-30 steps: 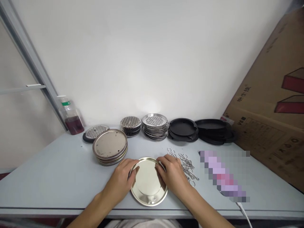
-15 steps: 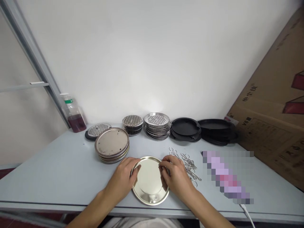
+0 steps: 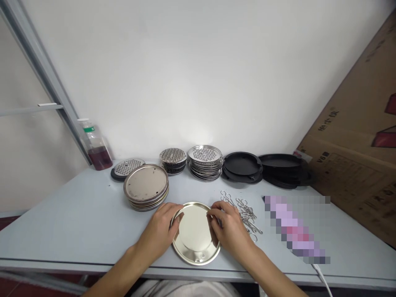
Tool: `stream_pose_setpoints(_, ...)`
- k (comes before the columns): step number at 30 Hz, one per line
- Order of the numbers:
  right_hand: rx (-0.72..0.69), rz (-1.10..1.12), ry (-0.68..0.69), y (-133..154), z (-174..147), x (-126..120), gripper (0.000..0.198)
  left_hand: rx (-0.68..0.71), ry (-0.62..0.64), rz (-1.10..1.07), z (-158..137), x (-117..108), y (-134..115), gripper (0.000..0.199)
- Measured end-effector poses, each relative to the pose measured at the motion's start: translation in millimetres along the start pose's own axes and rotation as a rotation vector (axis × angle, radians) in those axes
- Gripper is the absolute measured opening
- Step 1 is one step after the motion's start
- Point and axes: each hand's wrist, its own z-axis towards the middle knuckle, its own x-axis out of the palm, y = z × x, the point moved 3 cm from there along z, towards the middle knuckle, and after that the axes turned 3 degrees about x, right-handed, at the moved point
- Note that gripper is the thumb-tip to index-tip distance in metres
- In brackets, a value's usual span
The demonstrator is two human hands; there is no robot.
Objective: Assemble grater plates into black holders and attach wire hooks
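A shiny, pale gold round metal plate [image 3: 195,233] with a raised rim lies near the table's front edge. My left hand [image 3: 163,225] grips its left rim, thumb over the edge and fingers along the outside. On the opposite side my right hand [image 3: 227,222] has its curled fingers at the right rim; the fingertips partly hide the edge there. Both hands are mirrored in the plate's surface. Just right of my right hand is a loose heap of metal wire hooks with ring ends [image 3: 247,212]. A stack of duller round metal plates [image 3: 147,183] stands beyond my left hand.
Along the wall are a perforated disc on a black base [image 3: 128,167], two stacks of perforated metal discs [image 3: 173,159] [image 3: 205,159], and black round pans [image 3: 242,165] [image 3: 281,165]. A bottle of dark red liquid [image 3: 99,156] stands left; a cardboard box [image 3: 355,165] and a pixelated purple item [image 3: 293,229] are right.
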Motion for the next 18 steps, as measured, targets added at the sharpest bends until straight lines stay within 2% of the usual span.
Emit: stream_pose_setpoints(18,-0.005,-0.027,0.002,1.4,0.0,0.7,0.031,-0.010,0.008,-0.021,1.1,-0.2,0.3,0.026)
